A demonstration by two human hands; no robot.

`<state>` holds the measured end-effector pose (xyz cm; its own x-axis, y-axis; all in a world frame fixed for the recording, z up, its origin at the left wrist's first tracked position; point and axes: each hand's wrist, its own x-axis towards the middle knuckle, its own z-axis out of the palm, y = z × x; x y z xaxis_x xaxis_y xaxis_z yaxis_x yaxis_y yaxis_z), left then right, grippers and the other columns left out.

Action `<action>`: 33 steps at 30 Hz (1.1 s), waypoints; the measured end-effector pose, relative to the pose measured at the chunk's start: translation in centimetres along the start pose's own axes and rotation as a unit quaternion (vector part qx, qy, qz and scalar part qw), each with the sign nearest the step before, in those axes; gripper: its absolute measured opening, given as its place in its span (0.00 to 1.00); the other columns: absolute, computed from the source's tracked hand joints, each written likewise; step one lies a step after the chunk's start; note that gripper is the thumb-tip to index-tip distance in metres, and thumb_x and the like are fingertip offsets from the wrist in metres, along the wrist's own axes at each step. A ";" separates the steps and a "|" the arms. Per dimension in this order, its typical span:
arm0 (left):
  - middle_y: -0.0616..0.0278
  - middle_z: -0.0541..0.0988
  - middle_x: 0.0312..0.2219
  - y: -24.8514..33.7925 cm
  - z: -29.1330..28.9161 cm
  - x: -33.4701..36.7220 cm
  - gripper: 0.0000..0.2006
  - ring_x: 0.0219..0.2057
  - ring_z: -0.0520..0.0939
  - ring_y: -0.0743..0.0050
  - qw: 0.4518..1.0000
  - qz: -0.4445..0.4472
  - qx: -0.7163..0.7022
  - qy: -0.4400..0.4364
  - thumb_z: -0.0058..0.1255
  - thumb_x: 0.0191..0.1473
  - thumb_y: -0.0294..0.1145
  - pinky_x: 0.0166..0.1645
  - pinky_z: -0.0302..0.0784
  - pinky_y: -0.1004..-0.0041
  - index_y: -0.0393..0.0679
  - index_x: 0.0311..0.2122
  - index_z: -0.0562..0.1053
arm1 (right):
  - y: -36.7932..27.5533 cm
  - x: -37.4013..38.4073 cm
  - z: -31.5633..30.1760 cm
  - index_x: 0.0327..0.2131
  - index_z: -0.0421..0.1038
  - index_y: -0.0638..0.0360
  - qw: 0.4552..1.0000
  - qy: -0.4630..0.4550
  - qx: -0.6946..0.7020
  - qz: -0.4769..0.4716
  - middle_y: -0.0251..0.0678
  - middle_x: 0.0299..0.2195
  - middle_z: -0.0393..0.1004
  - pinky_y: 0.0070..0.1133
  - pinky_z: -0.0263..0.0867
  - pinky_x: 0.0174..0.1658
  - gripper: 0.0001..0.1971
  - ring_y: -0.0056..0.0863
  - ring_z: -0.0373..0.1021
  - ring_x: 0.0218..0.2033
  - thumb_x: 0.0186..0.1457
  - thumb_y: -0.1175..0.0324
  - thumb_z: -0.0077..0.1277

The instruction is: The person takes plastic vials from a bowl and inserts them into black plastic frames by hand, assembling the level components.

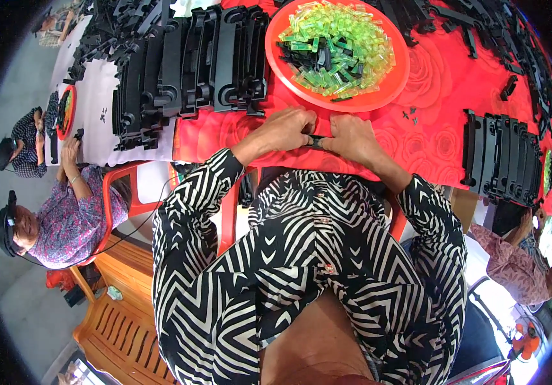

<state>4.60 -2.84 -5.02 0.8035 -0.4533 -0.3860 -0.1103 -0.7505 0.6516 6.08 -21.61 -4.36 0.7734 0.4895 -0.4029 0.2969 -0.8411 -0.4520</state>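
Both hands meet at the front edge of the red-covered table. My left hand (287, 130) is closed, its thumb and fingers pinching one end of a small black plastic part (314, 140). The other end is pinched by my right hand (353, 138), also closed. Most of the part is hidden by the fingers, so its full shape does not show. Just beyond the hands stands a red round tray (339, 102), heaped with yellow-green translucent plastic pieces (359, 38) and some small black pieces (324, 61).
Long black plastic parts (172, 67) stand in a row at the left. Another row of black parts (500, 157) lies at the right. Tiny black scraps (411, 115) dot the red tablecloth (433, 144). Co-workers (80, 218) sit at both sides. A wooden bench (118, 327) is behind.
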 end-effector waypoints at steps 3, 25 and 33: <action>0.55 0.75 0.22 -0.3 0.1 0.1 0.10 0.26 0.76 0.58 0.998 0.055 0.014 0.003 0.59 0.39 0.25 0.31 0.70 0.62 0.38 0.28 0.70 | -0.1 0.0 0.1 0.24 0.67 0.60 1.000 -0.001 0.006 -0.013 0.46 0.23 0.74 0.44 0.64 0.32 0.21 0.47 0.73 0.30 0.42 0.51 0.59; 0.49 0.75 0.22 -0.4 0.4 0.4 0.10 0.28 0.76 0.49 0.998 0.038 -0.040 0.001 0.57 0.35 0.28 0.31 0.69 0.58 0.37 0.24 0.69 | -0.8 0.3 -0.5 0.37 0.72 0.62 0.997 -0.079 0.021 -0.002 0.51 0.36 0.76 0.46 0.62 0.43 0.24 0.48 0.73 0.41 0.42 0.51 0.57; 0.49 0.75 0.20 -0.8 1.0 0.6 0.09 0.28 0.78 0.49 0.998 0.032 -0.053 0.023 0.56 0.34 0.27 0.30 0.70 0.58 0.38 0.23 0.70 | -0.3 0.8 -0.1 0.35 0.71 0.63 0.996 -0.072 0.043 -0.009 0.51 0.35 0.76 0.50 0.60 0.41 0.22 0.49 0.72 0.42 0.41 0.55 0.56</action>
<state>4.61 -2.99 -6.49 0.8233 -0.4735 -0.3129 -0.1017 -0.6655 0.7395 6.64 -20.99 -4.45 0.6779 0.5369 -0.5021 0.2554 -0.8125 -0.5239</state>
